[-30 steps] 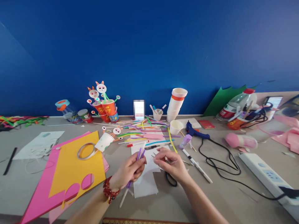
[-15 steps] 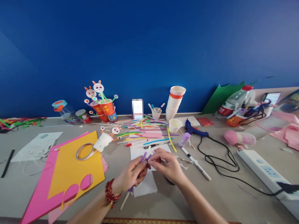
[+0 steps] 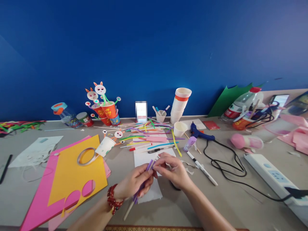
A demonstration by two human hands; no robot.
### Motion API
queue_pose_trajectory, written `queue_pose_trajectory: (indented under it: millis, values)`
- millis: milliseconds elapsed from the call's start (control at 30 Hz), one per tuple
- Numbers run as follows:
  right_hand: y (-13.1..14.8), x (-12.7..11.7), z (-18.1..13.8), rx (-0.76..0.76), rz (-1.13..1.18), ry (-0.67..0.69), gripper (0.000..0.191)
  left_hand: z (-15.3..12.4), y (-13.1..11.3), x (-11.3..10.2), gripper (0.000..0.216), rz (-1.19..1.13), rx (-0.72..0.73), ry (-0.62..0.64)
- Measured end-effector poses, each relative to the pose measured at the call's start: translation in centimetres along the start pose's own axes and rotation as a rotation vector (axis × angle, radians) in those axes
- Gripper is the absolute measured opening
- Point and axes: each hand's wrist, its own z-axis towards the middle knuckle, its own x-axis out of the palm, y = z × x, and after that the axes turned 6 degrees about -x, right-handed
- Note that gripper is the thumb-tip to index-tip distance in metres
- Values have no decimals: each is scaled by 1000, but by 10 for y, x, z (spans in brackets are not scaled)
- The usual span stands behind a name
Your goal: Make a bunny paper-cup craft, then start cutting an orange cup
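Observation:
Over the white paper, my left hand is closed around several purple pipe cleaners. Their lower ends stick out beneath my fist, along with a pale thin stick. At the upper end my right hand pinches thumb and fingers together on the purple pipe cleaners, where small white tips show. My fingers cover much of the bundle. Just beyond my hands lie loose coloured pipe cleaners, a black pen and a red-capped pen.
Orange and pink sheets lie left, with a tape roll and a white cup figure on them. To the right are a white marker, glue stick, blue glue gun with cord and power strip. Stacked paper cups stand behind.
The purple pipe cleaners have turned slightly in my left hand, and more of their upper part shows between my hands. My right hand stays at the upper end.

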Motion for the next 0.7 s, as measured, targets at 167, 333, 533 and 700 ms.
queue_pose_trajectory:
  millis: [167, 333, 533, 700]
  values:
    - [0, 0, -1, 19, -10, 0, 16, -1, -3, 0, 36, -4, -11, -34]
    - [0, 2, -2, 59, -7, -32, 14, 2, -3, 3, 40, 70, 36, -64]
    - [0, 2, -2, 100, -61, -29, 12, 2, -4, 5, 41, 124, 35, -92]
    - [-1, 4, -2, 111, -104, -51, 11, 2, -2, 4, 41, 151, 26, -100]
